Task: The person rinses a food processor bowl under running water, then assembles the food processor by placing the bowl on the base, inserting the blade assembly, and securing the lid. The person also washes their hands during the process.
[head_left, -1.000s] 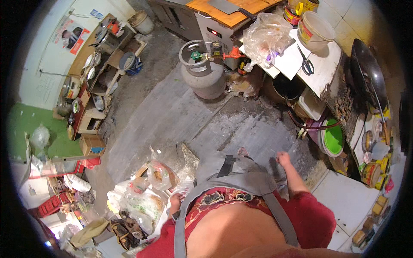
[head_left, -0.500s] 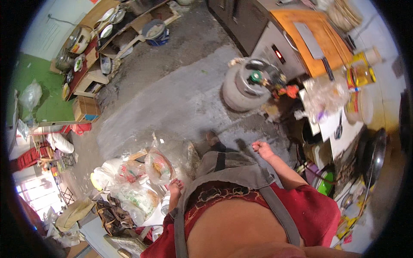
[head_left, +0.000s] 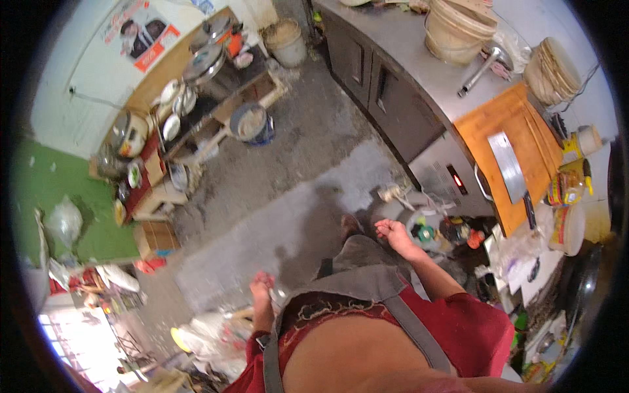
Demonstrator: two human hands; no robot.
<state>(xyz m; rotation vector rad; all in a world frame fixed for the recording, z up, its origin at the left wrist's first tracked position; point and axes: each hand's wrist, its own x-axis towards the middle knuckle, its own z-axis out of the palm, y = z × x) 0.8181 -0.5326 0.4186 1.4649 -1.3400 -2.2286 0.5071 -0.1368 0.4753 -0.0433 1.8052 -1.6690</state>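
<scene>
Fingers (head_left: pixel 381 227) loosely half-curled and apparently empty, the right hand (head_left: pixel 395 236) hangs near a grey metal gas cylinder (head_left: pixel 393 211) standing on the floor (head_left: pixel 229 262). Blur leaves the left hand's (head_left: pixel 262 286) grip unclear, near pale plastic bags (head_left: pixel 208 333). Handling appears not yet begun; a steel cleaver (head_left: pixel 506 162) lies on an orange wooden board (head_left: pixel 481 128).

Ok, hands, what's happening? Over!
Left hand looks empty, above the floor. Right hand looks empty too. Possible obstacle: gas bottle near it.
</scene>
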